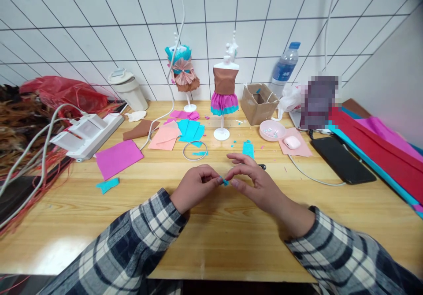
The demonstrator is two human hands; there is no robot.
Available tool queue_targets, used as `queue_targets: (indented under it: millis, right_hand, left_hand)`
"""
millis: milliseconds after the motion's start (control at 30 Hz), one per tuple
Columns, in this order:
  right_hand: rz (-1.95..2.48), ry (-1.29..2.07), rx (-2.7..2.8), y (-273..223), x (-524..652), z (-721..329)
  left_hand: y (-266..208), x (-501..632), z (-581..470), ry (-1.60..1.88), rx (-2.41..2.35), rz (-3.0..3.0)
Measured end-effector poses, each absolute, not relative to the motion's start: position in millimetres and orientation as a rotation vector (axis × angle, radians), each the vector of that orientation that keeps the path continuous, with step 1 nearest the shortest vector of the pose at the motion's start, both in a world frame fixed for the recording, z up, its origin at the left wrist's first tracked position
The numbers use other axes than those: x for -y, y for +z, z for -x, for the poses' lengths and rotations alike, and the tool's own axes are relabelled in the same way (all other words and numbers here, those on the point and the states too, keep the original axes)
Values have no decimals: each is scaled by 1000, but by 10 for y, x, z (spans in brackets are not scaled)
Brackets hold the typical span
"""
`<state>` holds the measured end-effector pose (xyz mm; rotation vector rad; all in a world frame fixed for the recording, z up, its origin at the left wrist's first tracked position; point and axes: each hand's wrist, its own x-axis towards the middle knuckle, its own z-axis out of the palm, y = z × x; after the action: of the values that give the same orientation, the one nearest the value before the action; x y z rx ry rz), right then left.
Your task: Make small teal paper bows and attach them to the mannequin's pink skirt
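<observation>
A small twisted scrap of turquoise crepe paper [225, 182] is pinched between the thumb and index finger of my left hand [200, 184], above the middle of the table. My right hand [256, 182] comes in from the other side. Its index fingertip reaches the scrap, the thumb stays a little apart, and the other fingers are stretched out. Just beyond my hands lie a silver ring [194, 151] and a turquoise paper strip [248, 149]. Behind them stands a small white dress form [221, 134] wearing a brown top and a magenta skirt with a turquoise hem.
A second decorated form [183, 70] leans near the tiled wall. Folded turquoise paper [191, 130], a magenta sheet [119, 158] and a power strip [87, 136] lie left. To the right are a pink bowl [272, 130], a cardboard box [259, 104] and a black phone [343, 159].
</observation>
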<state>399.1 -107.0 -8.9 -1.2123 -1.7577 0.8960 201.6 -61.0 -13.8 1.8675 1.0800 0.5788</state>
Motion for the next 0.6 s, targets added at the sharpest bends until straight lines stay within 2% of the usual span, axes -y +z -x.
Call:
queue_targets:
  millis: [300,600]
  right_hand:
    - [1334,992,1668,-203,1027,-3892]
    - [1368,911,1684,-164,1006,-3888]
  left_hand:
    - [-142,615,-2036,594,-1127,-1840]
    - [-143,615,-2039,593,-1117,-1817]
